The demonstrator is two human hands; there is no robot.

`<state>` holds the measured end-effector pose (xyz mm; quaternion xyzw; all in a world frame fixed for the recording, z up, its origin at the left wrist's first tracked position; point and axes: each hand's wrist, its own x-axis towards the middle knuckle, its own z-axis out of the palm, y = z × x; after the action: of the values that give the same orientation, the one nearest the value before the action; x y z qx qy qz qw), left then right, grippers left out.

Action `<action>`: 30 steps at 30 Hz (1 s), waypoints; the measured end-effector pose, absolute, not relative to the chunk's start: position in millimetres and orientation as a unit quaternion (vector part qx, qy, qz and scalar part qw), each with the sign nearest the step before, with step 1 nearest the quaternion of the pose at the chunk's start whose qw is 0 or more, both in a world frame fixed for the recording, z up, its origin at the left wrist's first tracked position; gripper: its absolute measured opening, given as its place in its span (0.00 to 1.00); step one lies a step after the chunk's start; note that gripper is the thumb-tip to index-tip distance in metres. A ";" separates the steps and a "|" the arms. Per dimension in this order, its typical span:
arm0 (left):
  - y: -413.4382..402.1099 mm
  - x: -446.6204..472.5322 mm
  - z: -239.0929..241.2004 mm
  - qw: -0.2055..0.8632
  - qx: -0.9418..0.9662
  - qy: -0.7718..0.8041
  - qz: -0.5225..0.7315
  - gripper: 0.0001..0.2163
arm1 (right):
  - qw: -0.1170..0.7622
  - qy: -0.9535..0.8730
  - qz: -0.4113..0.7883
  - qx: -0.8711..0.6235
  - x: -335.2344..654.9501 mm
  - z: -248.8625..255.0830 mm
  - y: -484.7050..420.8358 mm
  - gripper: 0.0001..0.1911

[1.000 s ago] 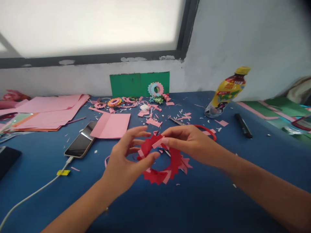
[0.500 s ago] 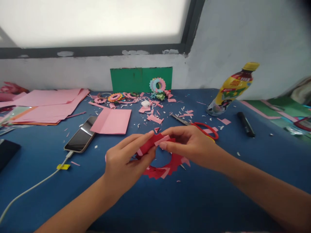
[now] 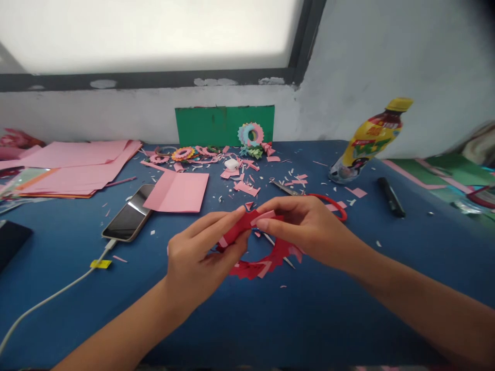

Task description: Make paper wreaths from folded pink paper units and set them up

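Between my hands is a red paper ring [image 3: 247, 270] with a zigzag edge and pink pieces set into it. My left hand [image 3: 203, 252] pinches the ring's left upper side between thumb and fingers. With thumb and forefinger, my right hand [image 3: 303, 226] grips a small pink paper strip [image 3: 263, 218] lying across the red paper at the top. Through the ring's opening shows a thin pointed silver tool [image 3: 289, 263] on the table. Just beyond my right hand lie scissors with red handles [image 3: 335, 206], partly hidden by it.
A phone [image 3: 129, 214] on a white cable and a folded pink sheet [image 3: 181, 191] lie to the left. Pink paper scraps [image 3: 246, 188] litter the middle. Behind them stands a green board [image 3: 204, 126]. On the right are a tilted drink bottle [image 3: 369, 141] and a black marker [image 3: 391, 197].
My right hand has shifted slightly right and up with the pink strip. The ring's lower part has risen a little, and more of the pointed tool shows. My left hand stays almost still.
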<state>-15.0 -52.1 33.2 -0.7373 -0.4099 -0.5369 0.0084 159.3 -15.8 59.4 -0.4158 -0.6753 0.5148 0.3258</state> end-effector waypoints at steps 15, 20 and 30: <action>-49.4 -20.2 33.6 0.006 -0.802 -0.342 -0.490 0.15 | 0.263 -0.762 0.481 -0.345 161.8 61.7 -13.5 0.08; -54.1 -26.3 43.8 -0.016 -0.809 -0.319 -0.494 0.19 | 0.391 -0.861 0.224 -0.233 165.2 62.7 -16.9 0.04; -67.1 -39.0 51.9 0.095 -0.852 -0.264 -0.442 0.07 | 0.388 -0.907 -0.130 -0.095 180.5 79.6 -27.1 0.09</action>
<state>-39.0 -67.1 51.9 -0.8520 -0.2644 -0.4418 0.0950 180.5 -27.1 79.6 -0.0947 -0.9075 -0.1299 0.3882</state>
